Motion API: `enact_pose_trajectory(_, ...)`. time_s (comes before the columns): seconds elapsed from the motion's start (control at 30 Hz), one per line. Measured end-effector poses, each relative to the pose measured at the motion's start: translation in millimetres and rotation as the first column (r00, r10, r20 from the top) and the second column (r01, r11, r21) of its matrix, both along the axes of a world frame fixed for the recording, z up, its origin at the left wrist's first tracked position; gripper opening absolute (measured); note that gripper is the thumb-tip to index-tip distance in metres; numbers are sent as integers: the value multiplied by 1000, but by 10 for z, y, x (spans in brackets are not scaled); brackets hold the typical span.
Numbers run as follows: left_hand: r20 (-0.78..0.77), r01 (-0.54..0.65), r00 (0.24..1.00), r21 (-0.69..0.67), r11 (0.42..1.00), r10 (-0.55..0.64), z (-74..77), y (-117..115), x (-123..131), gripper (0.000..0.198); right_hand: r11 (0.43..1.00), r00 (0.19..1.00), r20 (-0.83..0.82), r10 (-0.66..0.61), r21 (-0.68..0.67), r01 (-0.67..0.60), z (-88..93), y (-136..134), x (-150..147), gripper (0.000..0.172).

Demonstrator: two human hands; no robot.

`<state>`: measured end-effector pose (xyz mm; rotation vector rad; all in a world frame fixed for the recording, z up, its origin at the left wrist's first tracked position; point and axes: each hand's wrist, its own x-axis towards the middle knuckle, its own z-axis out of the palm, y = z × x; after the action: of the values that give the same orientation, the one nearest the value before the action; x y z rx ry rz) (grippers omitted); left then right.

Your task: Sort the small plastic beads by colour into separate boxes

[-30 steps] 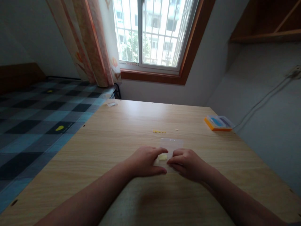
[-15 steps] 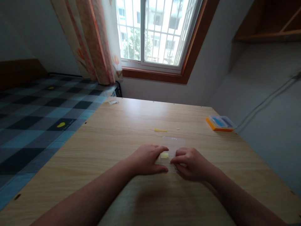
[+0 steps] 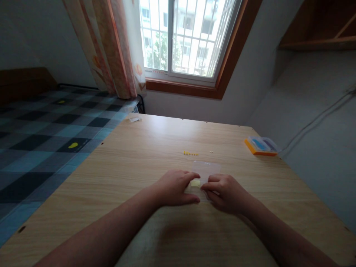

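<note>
My left hand (image 3: 175,187) and my right hand (image 3: 222,191) rest on the wooden table (image 3: 139,155), side by side. Both pinch the near part of a small clear plastic box (image 3: 206,168) that lies flat on the table. Between my fingertips sits a small pale yellow piece (image 3: 195,183) inside the box. The fingers of both hands are curled and closed on the box. A short row of tiny yellow beads (image 3: 190,153) lies on the table just beyond the box.
An orange-edged case with a clear lid (image 3: 260,145) sits at the table's far right by the wall. A small clear scrap (image 3: 135,119) lies at the far left corner. A bed with a checked cover (image 3: 41,137) adjoins the table's left side. A tiny white bit (image 3: 211,152) lies near the beads.
My hands have stayed on the box; my right fingertips shifted slightly toward the yellow piece. The camera tilted a little.
</note>
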<state>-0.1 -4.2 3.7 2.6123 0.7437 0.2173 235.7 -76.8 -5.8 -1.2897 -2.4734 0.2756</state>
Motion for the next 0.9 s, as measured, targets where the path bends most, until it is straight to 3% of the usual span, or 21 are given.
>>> enact_pose_trajectory(0.9, -20, 7, 1000, -5, 1000, -8, 23, -13, 3, 67, 1000, 999, 39, -15, 19, 15, -18, -9, -27, 18)
